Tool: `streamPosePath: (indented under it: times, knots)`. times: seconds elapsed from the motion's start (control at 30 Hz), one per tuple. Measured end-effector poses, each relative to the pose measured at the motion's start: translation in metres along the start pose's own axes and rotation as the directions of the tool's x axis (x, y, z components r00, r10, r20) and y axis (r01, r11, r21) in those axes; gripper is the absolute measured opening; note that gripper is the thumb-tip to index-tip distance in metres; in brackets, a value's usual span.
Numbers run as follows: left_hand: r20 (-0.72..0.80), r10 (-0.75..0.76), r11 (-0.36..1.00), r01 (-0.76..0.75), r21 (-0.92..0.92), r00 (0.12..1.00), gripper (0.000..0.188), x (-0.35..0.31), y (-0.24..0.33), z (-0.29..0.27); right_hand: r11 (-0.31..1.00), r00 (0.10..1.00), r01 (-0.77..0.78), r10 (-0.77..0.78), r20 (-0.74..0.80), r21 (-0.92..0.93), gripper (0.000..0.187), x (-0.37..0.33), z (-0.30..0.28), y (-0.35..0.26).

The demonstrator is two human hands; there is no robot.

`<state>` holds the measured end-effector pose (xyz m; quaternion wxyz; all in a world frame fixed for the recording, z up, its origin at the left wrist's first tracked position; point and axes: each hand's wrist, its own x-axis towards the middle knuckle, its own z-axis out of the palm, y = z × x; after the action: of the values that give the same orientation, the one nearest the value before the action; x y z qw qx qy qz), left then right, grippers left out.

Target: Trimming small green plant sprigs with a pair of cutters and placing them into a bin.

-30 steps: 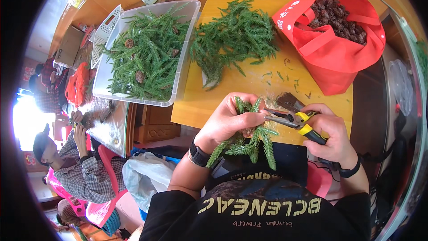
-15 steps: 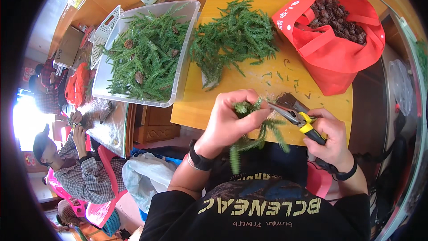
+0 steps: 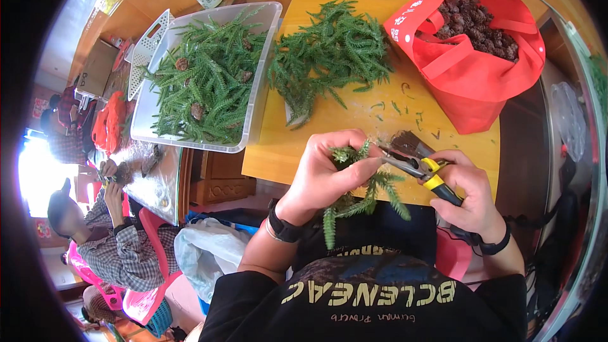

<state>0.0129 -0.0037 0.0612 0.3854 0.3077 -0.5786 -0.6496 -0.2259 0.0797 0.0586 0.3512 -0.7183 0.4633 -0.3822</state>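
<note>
My left hand (image 3: 326, 168) is closed round a green artificial fir sprig (image 3: 394, 196), with its needled side shoots hanging below my fingers. In my right hand (image 3: 472, 193) are pliers (image 3: 436, 182) with yellow and black handles. Their metal jaws are parted and point left, close to my left fingertips at the sprig's upper end. Whether the jaws touch the stem I cannot tell. A loose pile of similar green sprigs (image 3: 345, 47) lies farther back on the yellow table (image 3: 272, 155).
Behind on the left, a clear plastic bin (image 3: 253, 128) holds green sprigs and several pinecones. A red bag (image 3: 468, 92) full of pinecones (image 3: 475, 22) stands at the back right. Needle scraps and a dark flat piece (image 3: 410, 144) lie before me. Another person (image 3: 126, 247) sits at the left.
The pliers' jaws have parted and the tool has shifted slightly. My left hand and the sprig have barely moved.
</note>
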Motion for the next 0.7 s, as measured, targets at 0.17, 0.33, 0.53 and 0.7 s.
streamPosePath:
  times: [0.17, 0.33, 0.53, 0.7]
  knots:
    - [0.157, -0.282, 0.932, 0.309, -0.189, 0.947, 0.009, 0.001, 0.004, -0.005, 0.997, 0.997, 0.072, -0.072, 0.018, -0.015, 0.03, 0.004, -0.002, 0.002]
    - [0.211, -0.278, 0.912, 0.327, -0.247, 0.937, 0.017, 0.0, -0.006, -0.007, 0.992, 0.993, 0.12, -0.12, 0.001, -0.027, 0.03, 0.006, 0.0, 0.004]
    - [0.244, -0.314, 0.895, 0.372, -0.248, 0.918, 0.014, 0.003, -0.005, -0.008, 0.984, 0.986, 0.165, -0.166, -0.006, -0.068, 0.028, 0.006, 0.0, 0.002]
    - [-0.002, -0.131, 0.991, 0.13, -0.028, 0.991, 0.004, 0.003, 0.003, 0.003, 0.997, 0.995, -0.015, 0.008, -0.096, -0.07, 0.027, -0.003, 0.004, -0.002]
